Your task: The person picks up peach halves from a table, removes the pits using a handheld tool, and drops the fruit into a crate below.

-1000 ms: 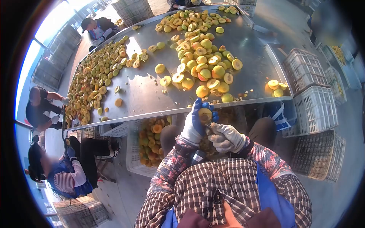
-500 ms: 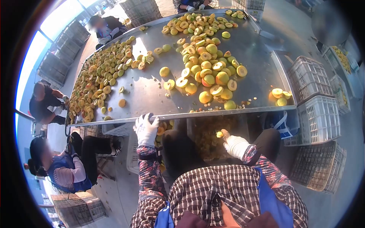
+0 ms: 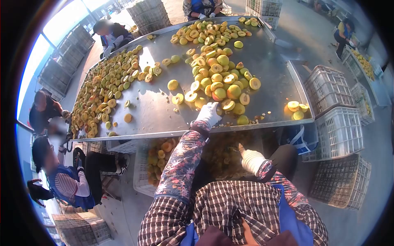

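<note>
My left hand (image 3: 209,114), in a white glove, reaches over the near edge of the metal table (image 3: 156,106). Its fingers curl over a whole peach that the glove almost wholly hides. Beside it lies a heap of whole and halved yellow-green peaches (image 3: 219,93), some blushed red. My right hand (image 3: 252,160), its glove leaving the fingertips bare, is held low in front of my lap. Its fingers are curled, with one digit pointing up; whatever they may hold is hidden. Behind that hand, under the table edge, is a dark bin of fruit scraps (image 3: 225,153).
Halved peaches (image 3: 111,90) cover the table's left side. A crate of peach pieces (image 3: 141,176) stands left of my knees. Stacked plastic crates (image 3: 340,129) stand at the right. Two more peach halves (image 3: 293,106) lie in the table's right corner. Several people sit around the table.
My left hand has moved from the table's edge up and right onto a peach in the heap. The small yellow piece at my right fingertips is no longer visible. The view has shifted slightly.
</note>
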`<control>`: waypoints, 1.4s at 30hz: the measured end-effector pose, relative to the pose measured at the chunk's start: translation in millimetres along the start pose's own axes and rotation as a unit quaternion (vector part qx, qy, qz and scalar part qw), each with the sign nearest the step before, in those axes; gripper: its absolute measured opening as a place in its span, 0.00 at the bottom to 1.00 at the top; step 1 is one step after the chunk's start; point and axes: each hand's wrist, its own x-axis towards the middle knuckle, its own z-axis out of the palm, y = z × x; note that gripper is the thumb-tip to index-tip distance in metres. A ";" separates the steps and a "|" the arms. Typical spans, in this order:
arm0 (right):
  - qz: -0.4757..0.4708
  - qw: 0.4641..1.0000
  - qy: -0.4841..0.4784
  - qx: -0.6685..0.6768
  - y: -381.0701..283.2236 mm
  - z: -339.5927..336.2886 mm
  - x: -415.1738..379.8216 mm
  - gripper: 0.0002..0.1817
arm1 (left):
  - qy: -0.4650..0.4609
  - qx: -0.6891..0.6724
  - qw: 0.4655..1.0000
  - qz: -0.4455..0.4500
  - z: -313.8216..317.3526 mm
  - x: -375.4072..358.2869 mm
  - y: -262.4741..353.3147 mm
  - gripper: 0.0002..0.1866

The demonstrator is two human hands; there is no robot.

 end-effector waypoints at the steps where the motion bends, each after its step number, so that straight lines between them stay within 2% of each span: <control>1: -0.006 1.000 0.009 0.026 -2.4 -5.8 -6.7 0.40 | 0.005 -0.054 0.998 -0.010 -6.8 -5.1 -1.5 0.34; 3: -0.037 0.997 0.041 0.050 -4.1 -15.1 -19.7 0.38 | 0.012 -0.106 0.994 -0.022 -16.0 -13.7 -11.8 0.33; 4: -0.052 0.993 0.072 0.083 -6.7 -20.6 -25.1 0.37 | -0.032 -0.355 0.932 -0.066 -19.6 -19.3 -19.7 0.31; 5: -0.068 0.986 0.101 0.117 -8.2 -22.5 -26.8 0.37 | -0.072 -0.578 0.806 -0.107 -28.8 -29.0 -18.3 0.29; 6: -0.153 0.950 0.198 0.190 4.9 1.7 -8.5 0.35 | -0.046 -0.679 0.721 -0.133 -34.3 -45.5 -15.0 0.24; 7: -0.224 0.910 0.235 0.257 0.8 -2.8 -9.3 0.31 | -0.014 -0.688 0.723 -0.058 -30.5 -58.7 -17.4 0.22; 8: -0.243 0.896 0.236 0.288 -6.0 -10.8 -11.8 0.29 | 0.017 -0.696 0.718 0.017 -38.2 -74.8 -9.3 0.22; 9: -0.262 0.880 0.237 0.318 -14.2 -19.7 -13.4 0.26 | -0.056 -0.821 0.557 -0.116 -48.9 -90.5 -2.1 0.22; 13: -0.284 0.862 0.248 0.338 -40.2 -38.1 -12.6 0.23 | -0.047 -0.840 0.534 -0.083 -45.2 -126.5 22.0 0.24; 15: -0.298 0.865 0.318 0.249 -49.3 -37.1 -10.4 0.23 | -0.025 -0.850 0.521 -0.072 -47.6 -138.1 41.1 0.26; 16: -0.288 0.869 0.347 0.205 -54.7 -36.5 -11.5 0.21 | -0.055 -0.853 0.513 -0.077 -46.2 -139.5 39.7 0.27; 17: -0.288 0.870 0.345 0.203 -58.0 -36.9 -14.2 0.21 | -0.054 -0.854 0.511 -0.078 -44.7 -142.0 39.7 0.27; 20: -0.263 0.899 0.338 0.093 -64.2 -39.8 -20.4 0.15 | 0.004 -0.745 0.662 -0.087 -40.9 -144.8 46.0 0.30; 24: -0.260 0.899 0.345 0.076 -65.4 -30.3 -15.0 0.15 | 0.032 -0.730 0.675 -0.101 -40.8 -151.3 52.2 0.35; 25: -0.251 0.910 0.322 0.066 -64.7 -30.3 -15.2 0.15 | 0.031 -0.731 0.675 -0.100 -39.5 -151.5 51.6 0.35; 27: -0.244 0.922 0.297 0.053 -61.2 -27.9 -14.2 0.15 | 0.029 -0.769 0.622 -0.143 -37.3 -153.2 50.1 0.33; 28: -0.256 0.922 0.286 0.048 -59.3 -27.5 -13.1 0.16 | 0.032 -0.770 0.620 -0.144 -34.7 -153.2 46.5 0.33; 30: -0.273 0.925 0.259 0.045 -56.8 -26.0 -12.2 0.17 | -0.013 -0.755 0.642 -0.131 -29.9 -153.4 36.8 0.34; 31: -0.278 0.925 0.254 0.043 -57.1 -25.8 -13.2 0.17 | -0.008 -0.757 0.640 -0.134 -30.7 -154.6 35.6 0.34; 33: -0.250 0.940 0.230 0.016 -57.8 -23.8 -15.7 0.17 | 0.007 -0.658 0.736 -0.160 -33.3 -156.9 33.4 0.35; 35: -0.259 0.940 0.222 0.012 -56.3 -16.3 -13.6 0.16 | -0.016 -0.651 0.742 -0.159 -23.1 -152.2 18.6 0.35; 37: -0.337 0.903 0.240 0.112 -44.9 3.2 3.7 0.17 | -0.009 -0.594 0.801 -0.069 13.1 -138.0 -9.8 0.33; 38: -0.320 0.905 0.209 0.189 -53.2 -9.1 -5.5 0.18 | -0.082 -0.706 0.696 -0.101 -26.4 -146.7 14.5 0.31; 39: -0.301 0.897 0.182 0.267 -55.0 -10.8 -4.9 0.16 | -0.080 -0.739 0.666 -0.057 -28.5 -144.9 13.2 0.28; 40: -0.314 0.862 0.152 0.367 -56.9 -8.9 0.6 0.11 | -0.039 -0.788 0.614 -0.039 -36.3 -144.0 21.9 0.23; 41: -0.325 0.816 0.122 0.463 -58.1 -6.6 5.7 0.06 | 0.159 -0.462 0.863 0.127 -1.8 -128.7 -0.7 0.18; 42: -0.273 0.800 0.059 0.532 -65.8 -16.6 -2.3 0.06 | 0.301 -0.248 0.903 0.179 -16.8 -139.9 13.8 0.15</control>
